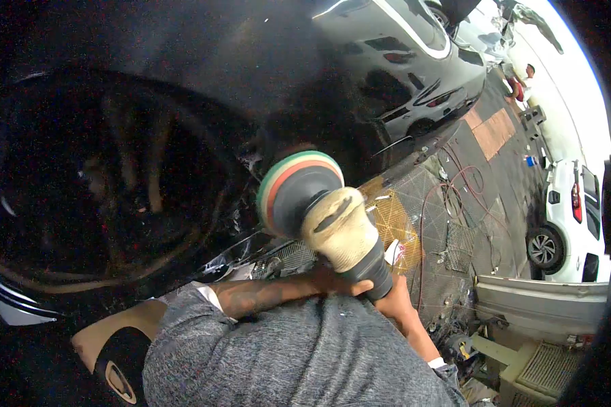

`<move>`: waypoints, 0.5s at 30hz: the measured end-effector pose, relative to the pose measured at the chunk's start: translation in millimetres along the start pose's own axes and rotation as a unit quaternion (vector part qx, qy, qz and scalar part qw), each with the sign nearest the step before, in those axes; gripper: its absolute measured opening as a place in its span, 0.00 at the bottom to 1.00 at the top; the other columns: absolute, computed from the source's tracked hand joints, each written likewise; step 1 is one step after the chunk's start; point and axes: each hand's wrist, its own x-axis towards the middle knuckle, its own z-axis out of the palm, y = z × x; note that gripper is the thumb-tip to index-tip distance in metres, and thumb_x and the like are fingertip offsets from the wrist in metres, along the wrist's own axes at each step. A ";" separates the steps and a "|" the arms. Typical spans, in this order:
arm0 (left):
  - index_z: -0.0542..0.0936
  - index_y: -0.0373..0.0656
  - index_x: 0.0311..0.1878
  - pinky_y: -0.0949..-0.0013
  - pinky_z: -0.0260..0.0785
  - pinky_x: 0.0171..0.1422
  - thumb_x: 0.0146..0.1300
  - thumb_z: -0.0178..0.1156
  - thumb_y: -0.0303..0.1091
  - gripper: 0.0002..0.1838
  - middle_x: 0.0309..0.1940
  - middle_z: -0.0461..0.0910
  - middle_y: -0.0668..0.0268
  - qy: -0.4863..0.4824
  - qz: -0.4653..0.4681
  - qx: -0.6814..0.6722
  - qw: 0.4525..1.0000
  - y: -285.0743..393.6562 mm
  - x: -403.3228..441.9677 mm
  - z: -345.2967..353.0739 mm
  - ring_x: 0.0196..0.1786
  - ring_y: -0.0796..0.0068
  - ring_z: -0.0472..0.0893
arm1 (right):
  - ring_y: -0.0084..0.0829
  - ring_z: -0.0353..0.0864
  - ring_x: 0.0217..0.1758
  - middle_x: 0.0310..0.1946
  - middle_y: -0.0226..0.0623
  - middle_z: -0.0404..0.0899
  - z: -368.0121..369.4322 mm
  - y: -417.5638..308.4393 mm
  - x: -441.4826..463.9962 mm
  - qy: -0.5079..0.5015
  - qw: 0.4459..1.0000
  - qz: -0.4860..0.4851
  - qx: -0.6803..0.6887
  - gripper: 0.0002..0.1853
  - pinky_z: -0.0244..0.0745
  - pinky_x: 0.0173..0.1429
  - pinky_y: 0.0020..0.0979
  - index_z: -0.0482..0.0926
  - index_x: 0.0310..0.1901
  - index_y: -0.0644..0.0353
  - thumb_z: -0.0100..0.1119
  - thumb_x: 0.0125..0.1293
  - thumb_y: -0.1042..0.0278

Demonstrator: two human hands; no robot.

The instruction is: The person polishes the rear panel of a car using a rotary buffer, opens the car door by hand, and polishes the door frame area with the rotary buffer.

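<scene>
A polisher (363, 247) with a dark grey body and a worn cream cover near its head lies across the middle of the view. Its round pad (271, 183), layered in green, cream and orange, faces the glossy black car panel (292, 88); whether the two touch I cannot tell. My left hand (361, 287) comes in from the left and grips the body, most of its fingers hidden behind the tool. Around the rear end of the same polisher closes my right hand (395, 300).
Dark window glass (129, 183) fills the left. A red hose (455, 183) lies coiled on the grated floor (441, 237). At the right stand a white car (570, 224) and a pale bumper-like panel (543, 305). Another person (525, 85) is far back, upper right.
</scene>
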 end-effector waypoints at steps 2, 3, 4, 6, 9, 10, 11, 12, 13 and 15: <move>0.72 0.40 0.65 0.58 0.68 0.69 0.56 0.71 0.45 0.35 0.58 0.76 0.57 -0.010 -0.027 -0.025 0.999 -1.7 17.3 3.0 0.62 0.61 0.75 | 0.35 0.87 0.41 0.37 0.46 0.87 -6.5 12.6 2.0 0.023 1.000 0.005 -0.007 0.22 0.79 0.48 0.37 0.83 0.44 0.66 0.75 0.45 0.69; 0.72 0.41 0.65 0.57 0.67 0.71 0.56 0.71 0.46 0.36 0.60 0.76 0.57 -0.035 -0.083 -0.037 0.995 16.0 31.3 1.4 0.63 0.60 0.75 | 0.33 0.87 0.41 0.36 0.44 0.88 -8.5 17.3 3.3 0.040 0.999 0.011 -0.011 0.20 0.79 0.47 0.36 0.83 0.43 0.66 0.74 0.46 0.69; 0.72 0.42 0.66 0.56 0.66 0.72 0.57 0.72 0.48 0.37 0.61 0.76 0.56 -0.060 -0.140 -0.049 0.987 34.9 45.1 -1.7 0.64 0.59 0.74 | 0.33 0.87 0.41 0.36 0.44 0.88 -10.0 18.1 4.3 0.040 0.999 0.010 -0.012 0.20 0.79 0.47 0.36 0.83 0.43 0.66 0.74 0.46 0.69; 0.71 0.42 0.67 0.54 0.63 0.75 0.55 0.74 0.52 0.41 0.64 0.75 0.55 -0.010 -0.125 -0.031 0.992 41.9 56.5 0.0 0.67 0.56 0.73 | 0.31 0.86 0.42 0.36 0.43 0.88 -10.2 18.9 5.6 0.081 0.996 0.014 0.042 0.20 0.79 0.48 0.35 0.84 0.42 0.66 0.74 0.46 0.69; 0.70 0.41 0.68 0.53 0.63 0.74 0.57 0.71 0.52 0.40 0.64 0.74 0.55 -0.032 -0.075 0.010 0.997 1.0 39.6 4.9 0.67 0.57 0.72 | 0.31 0.86 0.42 0.37 0.42 0.88 -8.5 17.0 3.9 0.055 0.997 0.038 0.042 0.21 0.79 0.49 0.35 0.84 0.42 0.66 0.75 0.45 0.70; 0.70 0.40 0.67 0.54 0.64 0.74 0.57 0.70 0.50 0.39 0.63 0.74 0.56 -0.027 -0.048 0.012 0.998 1.1 28.1 3.2 0.67 0.58 0.72 | 0.32 0.86 0.42 0.37 0.43 0.88 -7.8 16.2 3.0 0.024 0.998 0.039 0.033 0.21 0.79 0.49 0.35 0.84 0.43 0.66 0.76 0.44 0.70; 0.69 0.38 0.67 0.55 0.64 0.73 0.57 0.68 0.48 0.38 0.63 0.74 0.56 -0.022 -0.021 0.014 0.999 1.2 16.8 1.4 0.66 0.59 0.73 | 0.34 0.87 0.41 0.36 0.45 0.88 -1.3 21.5 4.0 0.037 0.998 -0.032 0.032 0.22 0.79 0.48 0.36 0.84 0.42 0.67 0.75 0.42 0.69; 0.70 0.38 0.65 0.58 0.66 0.70 0.55 0.69 0.45 0.36 0.59 0.74 0.58 -0.046 0.114 0.173 0.977 -0.3 13.3 -1.9 0.63 0.62 0.74 | 0.35 0.88 0.40 0.35 0.45 0.88 0.1 17.5 4.3 0.033 0.998 -0.041 0.020 0.23 0.80 0.48 0.37 0.83 0.42 0.68 0.75 0.42 0.69; 0.70 0.39 0.64 0.59 0.67 0.69 0.55 0.70 0.44 0.36 0.58 0.74 0.58 -0.019 0.060 0.061 0.996 0.4 4.7 0.2 0.62 0.63 0.74 | 0.35 0.88 0.40 0.34 0.46 0.88 1.5 13.4 4.5 0.029 0.998 -0.051 0.008 0.23 0.80 0.48 0.38 0.83 0.42 0.68 0.74 0.41 0.69; 0.71 0.39 0.63 0.60 0.67 0.69 0.54 0.70 0.43 0.35 0.56 0.74 0.59 -0.006 -0.012 -0.029 0.999 -2.3 2.0 4.3 0.62 0.65 0.74 | 0.35 0.88 0.39 0.33 0.46 0.88 5.1 25.0 4.7 0.020 0.999 -0.042 0.001 0.22 0.80 0.47 0.39 0.83 0.41 0.68 0.74 0.42 0.69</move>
